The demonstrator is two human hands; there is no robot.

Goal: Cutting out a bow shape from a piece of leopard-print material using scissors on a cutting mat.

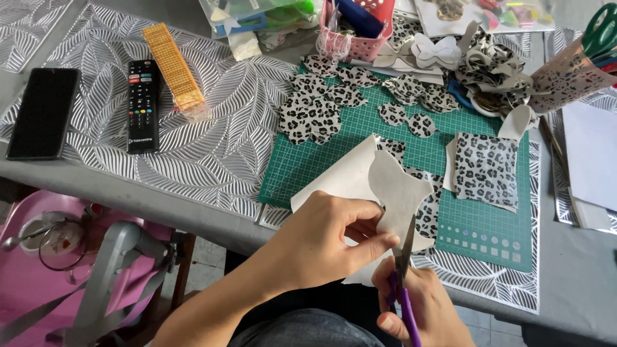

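Note:
My left hand (328, 241) pinches a piece of leopard-print fabric (398, 189), held with its pale backing side up, above the near edge of a green cutting mat (360, 138). My right hand (421, 308) grips purple-handled scissors (405, 270) whose blades point up into the fabric's lower edge. Several cut leopard-print shapes (321, 106) lie on the far part of the mat. A square leopard-print piece (486, 169) rests on the mat to the right.
A black phone (44, 112), a remote control (143, 106) and a yellow packet (175, 71) lie at left on leaf-patterned placemats. A pink basket (357, 32), fabric scraps (491, 67) and a leopard-print cup (569, 77) with scissors stand at the back. A pink tray (38, 263) sits lower left.

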